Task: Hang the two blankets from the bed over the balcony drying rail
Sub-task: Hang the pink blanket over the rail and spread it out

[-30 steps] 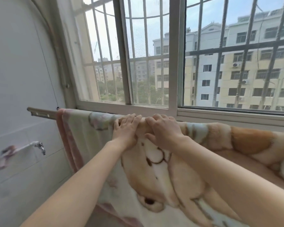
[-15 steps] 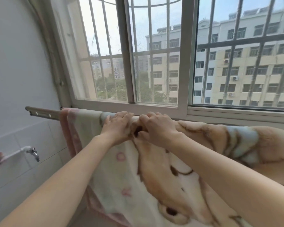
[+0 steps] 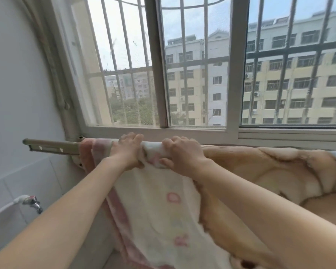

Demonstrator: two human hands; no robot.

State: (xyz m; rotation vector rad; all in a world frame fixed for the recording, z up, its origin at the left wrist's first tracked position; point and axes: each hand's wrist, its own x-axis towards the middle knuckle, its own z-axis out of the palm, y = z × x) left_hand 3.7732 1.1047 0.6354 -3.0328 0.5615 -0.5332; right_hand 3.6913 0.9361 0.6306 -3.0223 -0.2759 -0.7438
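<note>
Barred window [image 3: 198,74] behind rail [image 3: 50,147]; tap [image 3: 32,202] low left; both hands [image 3: 129,152] [image 3: 182,155] clenched on draped blanket [image 3: 163,206].

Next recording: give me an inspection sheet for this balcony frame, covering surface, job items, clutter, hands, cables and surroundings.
Surface: drying rail under the window, its left end bare.
Job's things: one patterned blanket draped over the rail, bunched toward the right; a second blanket cannot be told apart.
Clutter: nothing seen.
Hands: left hand and right hand both closed on the blanket at the rail.
Cables: nothing seen; a white pipe feeds the tap.
Surroundings: barred window, tiled wall, apartment blocks outside.
</note>
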